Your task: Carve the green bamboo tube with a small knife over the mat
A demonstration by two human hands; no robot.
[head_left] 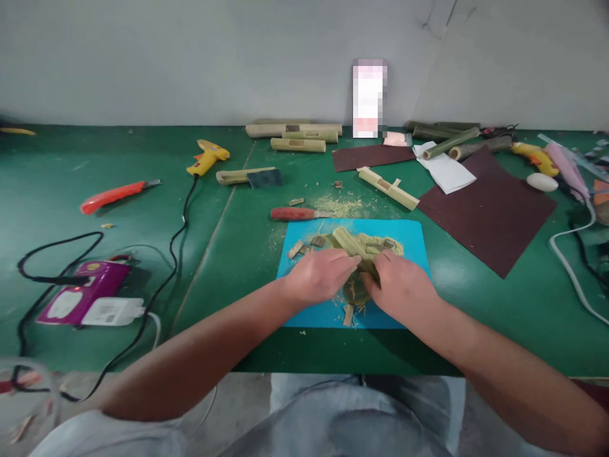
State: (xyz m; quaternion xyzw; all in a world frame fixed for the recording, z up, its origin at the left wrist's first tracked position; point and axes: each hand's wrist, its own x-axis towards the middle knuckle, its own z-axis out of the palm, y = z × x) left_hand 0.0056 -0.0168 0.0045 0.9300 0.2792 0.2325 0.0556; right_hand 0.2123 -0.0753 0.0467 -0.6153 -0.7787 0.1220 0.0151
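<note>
Both hands meet over a blue mat (409, 238) on the green table. My left hand (320, 274) is closed around a pale green bamboo piece (346, 241) that sticks up and away from my fingers. My right hand (399, 285) is closed at the near end of the same piece, over a darker green part; what it grips is hidden by the fingers. Bamboo chips (295, 248) and shavings lie on the mat around the hands.
A red-handled knife (299, 214) lies just beyond the mat. Further off are a notched bamboo stick (387, 188), brown sandpaper sheets (490, 212), bamboo tubes (297, 145), two yellow glue guns (208, 157), an orange cutter (114, 195) and a purple power strip (83, 298) with cables.
</note>
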